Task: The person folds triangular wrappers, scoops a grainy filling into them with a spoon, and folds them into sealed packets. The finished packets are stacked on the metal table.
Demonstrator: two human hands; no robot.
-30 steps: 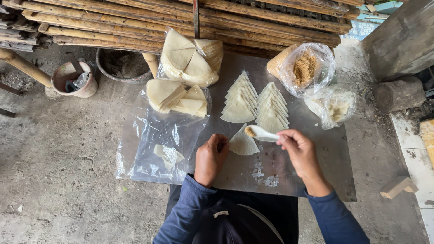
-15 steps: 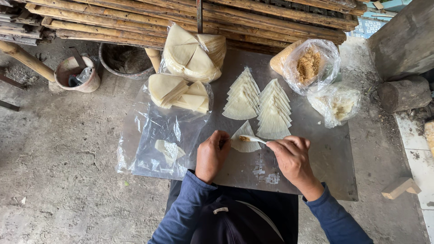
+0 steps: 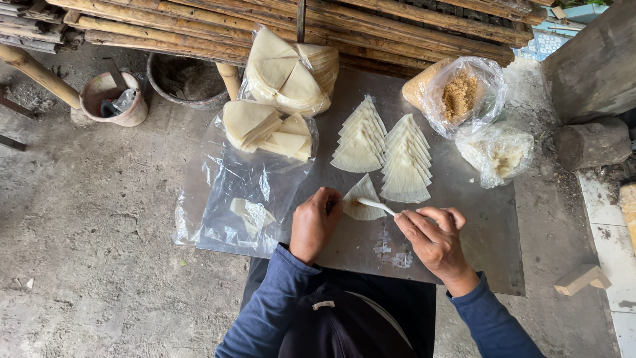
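Note:
A pale triangular wrapper [image 3: 361,199] lies on the grey metal sheet [image 3: 477,232] in front of me. My left hand [image 3: 315,224] presses its left edge with the fingertips. My right hand [image 3: 434,238] grips a small white spoon [image 3: 376,206] whose tip rests on the wrapper. Just beyond it, two fanned rows of wrappers [image 3: 384,149] lie side by side on the sheet.
Two clear bags of stacked wrappers [image 3: 281,99] sit at the back left, over a flat plastic bag [image 3: 245,192]. A bag of brown crumbly filling [image 3: 460,93] and a bag of white filling [image 3: 497,152] stand at the back right. Bamboo poles [image 3: 278,20] run behind; a clay pot [image 3: 112,96] stands left.
The spoon came down from above the wrapper and now rests on it. My right hand shifted slightly left and my left hand kept pressing the wrapper's edge.

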